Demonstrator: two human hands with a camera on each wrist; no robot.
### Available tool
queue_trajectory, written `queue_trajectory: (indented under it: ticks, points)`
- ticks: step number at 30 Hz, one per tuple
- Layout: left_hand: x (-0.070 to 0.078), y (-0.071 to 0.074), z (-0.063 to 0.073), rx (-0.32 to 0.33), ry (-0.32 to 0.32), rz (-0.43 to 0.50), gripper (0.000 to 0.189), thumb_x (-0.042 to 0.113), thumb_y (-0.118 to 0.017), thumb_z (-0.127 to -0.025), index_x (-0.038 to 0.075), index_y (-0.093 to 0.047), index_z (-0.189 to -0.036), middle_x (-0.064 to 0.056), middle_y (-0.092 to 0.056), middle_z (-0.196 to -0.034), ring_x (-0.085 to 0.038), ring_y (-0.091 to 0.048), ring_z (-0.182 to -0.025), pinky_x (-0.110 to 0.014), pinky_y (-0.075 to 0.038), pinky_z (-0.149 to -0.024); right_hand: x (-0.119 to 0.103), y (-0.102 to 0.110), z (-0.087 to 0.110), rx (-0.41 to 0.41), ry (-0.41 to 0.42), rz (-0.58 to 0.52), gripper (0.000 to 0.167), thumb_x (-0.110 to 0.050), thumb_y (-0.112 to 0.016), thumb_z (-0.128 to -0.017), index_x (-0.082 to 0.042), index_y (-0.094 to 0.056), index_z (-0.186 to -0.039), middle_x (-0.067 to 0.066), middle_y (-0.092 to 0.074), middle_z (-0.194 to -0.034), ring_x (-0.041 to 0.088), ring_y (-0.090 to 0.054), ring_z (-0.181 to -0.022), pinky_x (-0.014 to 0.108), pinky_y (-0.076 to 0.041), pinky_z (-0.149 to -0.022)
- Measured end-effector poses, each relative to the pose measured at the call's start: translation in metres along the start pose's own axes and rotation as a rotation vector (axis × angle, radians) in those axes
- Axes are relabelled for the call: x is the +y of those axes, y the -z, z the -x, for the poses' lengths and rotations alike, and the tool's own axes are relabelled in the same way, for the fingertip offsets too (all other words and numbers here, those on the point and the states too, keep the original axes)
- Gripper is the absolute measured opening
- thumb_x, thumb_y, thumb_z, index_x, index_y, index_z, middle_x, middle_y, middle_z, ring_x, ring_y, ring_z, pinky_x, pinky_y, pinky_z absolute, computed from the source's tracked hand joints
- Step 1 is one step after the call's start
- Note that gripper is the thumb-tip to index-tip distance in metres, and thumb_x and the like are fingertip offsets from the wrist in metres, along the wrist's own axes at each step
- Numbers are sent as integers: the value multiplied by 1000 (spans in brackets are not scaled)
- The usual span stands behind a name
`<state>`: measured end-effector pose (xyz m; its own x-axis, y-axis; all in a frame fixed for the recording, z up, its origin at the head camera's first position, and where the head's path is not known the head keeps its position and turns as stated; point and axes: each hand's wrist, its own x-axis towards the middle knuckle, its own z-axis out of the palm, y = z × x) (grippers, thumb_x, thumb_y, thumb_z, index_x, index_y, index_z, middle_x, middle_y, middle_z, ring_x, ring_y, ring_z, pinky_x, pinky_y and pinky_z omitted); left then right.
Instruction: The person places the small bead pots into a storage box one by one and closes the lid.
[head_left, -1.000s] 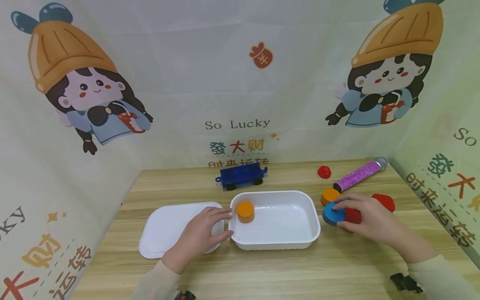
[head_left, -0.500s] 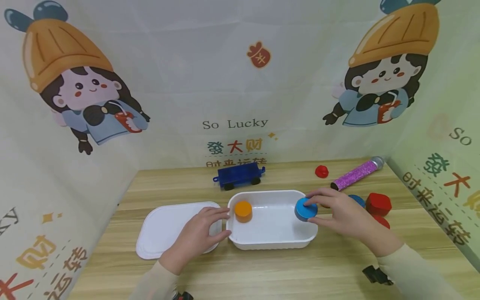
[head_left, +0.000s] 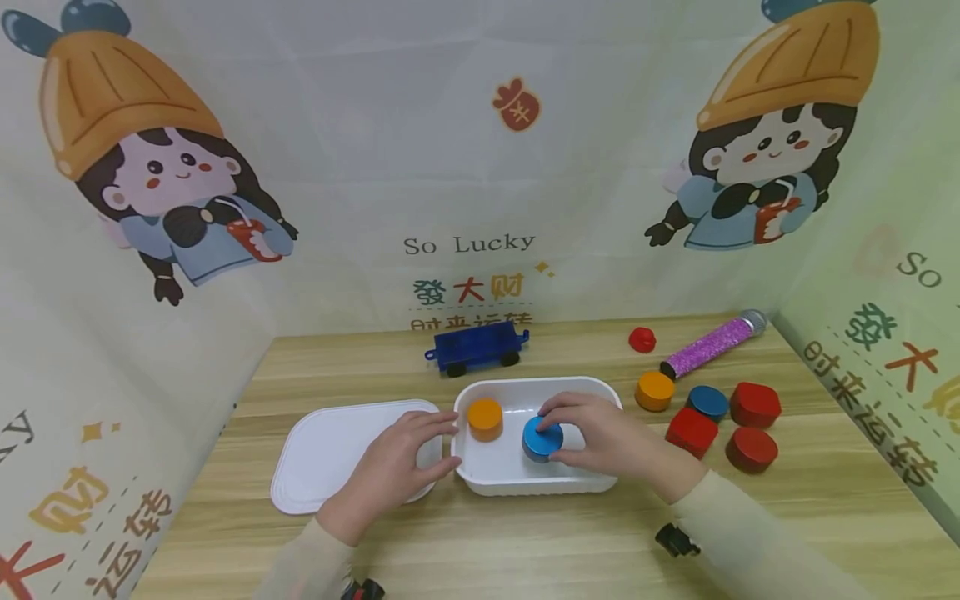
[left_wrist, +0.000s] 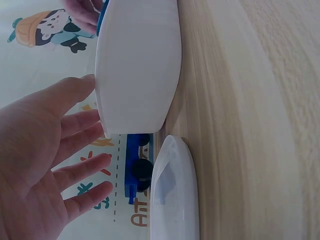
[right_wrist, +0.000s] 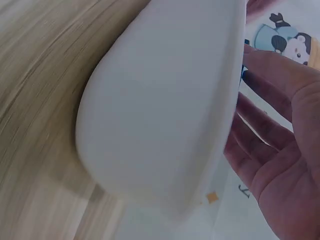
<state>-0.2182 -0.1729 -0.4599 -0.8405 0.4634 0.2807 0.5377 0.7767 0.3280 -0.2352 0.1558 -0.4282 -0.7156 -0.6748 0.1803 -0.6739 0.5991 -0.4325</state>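
Observation:
My right hand [head_left: 603,437] pinches a bright blue round block [head_left: 542,439] between thumb and fingers, inside the white plastic box [head_left: 536,485]. An orange round block [head_left: 485,419] sits at the box's left end. Fingers straight and spread, my left hand [head_left: 397,462] has its fingertips right at the box's left rim. In the left wrist view the thumb of the left hand [left_wrist: 45,150] meets the side of the box [left_wrist: 137,70]. The box wall [right_wrist: 160,105] hides most of the blue block in the right wrist view.
A white lid [head_left: 322,454] lies left of the box. Behind stands a dark blue toy wagon [head_left: 478,348]. To the right are an orange block [head_left: 655,391], a darker blue block [head_left: 707,403], several red blocks [head_left: 752,450], a purple microphone [head_left: 708,348] and a small red piece [head_left: 642,339].
My right hand has carried the blue block leftward from the group of blocks, over the right rim and into the box. My left hand has stayed at the box's left rim.

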Motion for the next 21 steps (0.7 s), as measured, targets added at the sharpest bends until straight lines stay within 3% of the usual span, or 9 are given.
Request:
queue_trajectory:
  ticks: [11,21]
  points:
    - [0,0,0,-18,19,11,42,38,-79,-91,16,-74,-126,1,-65,-144,-24,-59,-132,-47,-51,-110,-15,-22,-38,-152,16,-10,34,-25,-86,-86,-15,-78,-118,1,-71,-129,20,-65,-122,40,-53,-110]
    - [0,1,-2,-9,2,-1,43,40,-79,-91,15,-74,-126,0,-66,-143,-24,-59,-131,-47,-52,-110,-22,-35,-59,-202,47,14,34,-26,-86,-86,-15,-79,-118,-1,-72,-130,16,-66,-123,37,-51,-113]
